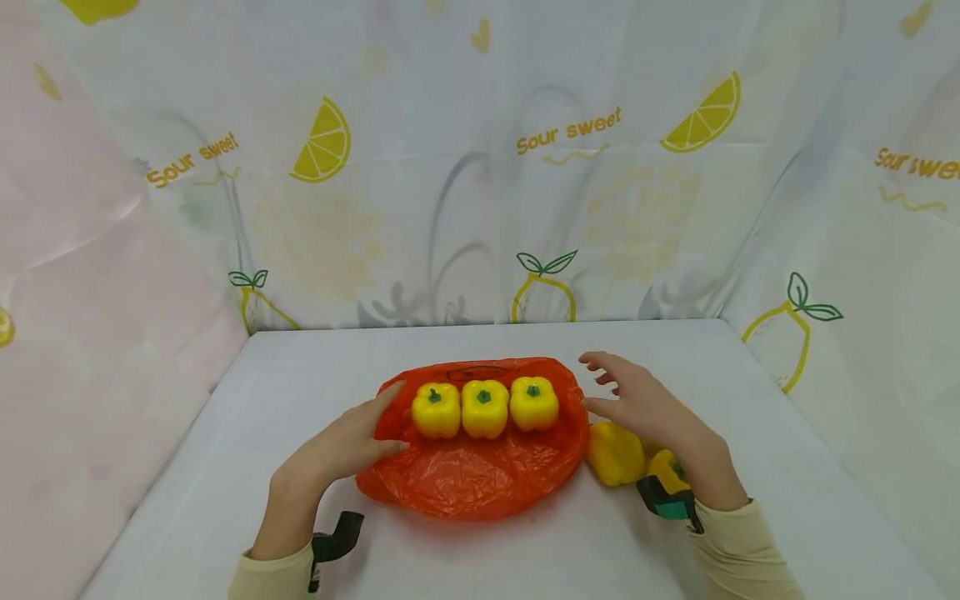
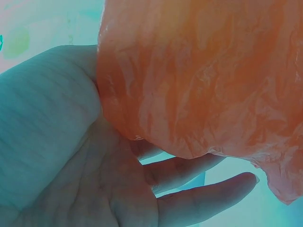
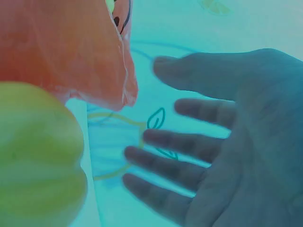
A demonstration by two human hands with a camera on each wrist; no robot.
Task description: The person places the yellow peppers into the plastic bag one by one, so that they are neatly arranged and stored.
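Three yellow bell peppers with green stems stand in a row on a red plastic bag: a left pepper (image 1: 436, 411), a middle pepper (image 1: 485, 410) and a right pepper (image 1: 534, 404). The bag (image 1: 472, 479) is spread on the table, a black drawing on its far part. At its left edge my left hand (image 1: 348, 442) reaches in, thumb and fingers spread; in the left wrist view the bag (image 2: 199, 85) hangs over part of the palm and fingers. My right hand (image 1: 645, 404) hovers by the bag's right edge, fingers extended, nothing held.
A yellow bell pepper (image 1: 615, 454) lies right of the bag, under my right hand. Another pepper (image 1: 667, 468) is partly hidden by that wrist and its camera (image 1: 666, 500). The white table (image 1: 315, 358) ends at a lemon-printed cloth (image 1: 450, 208) behind and at both sides.
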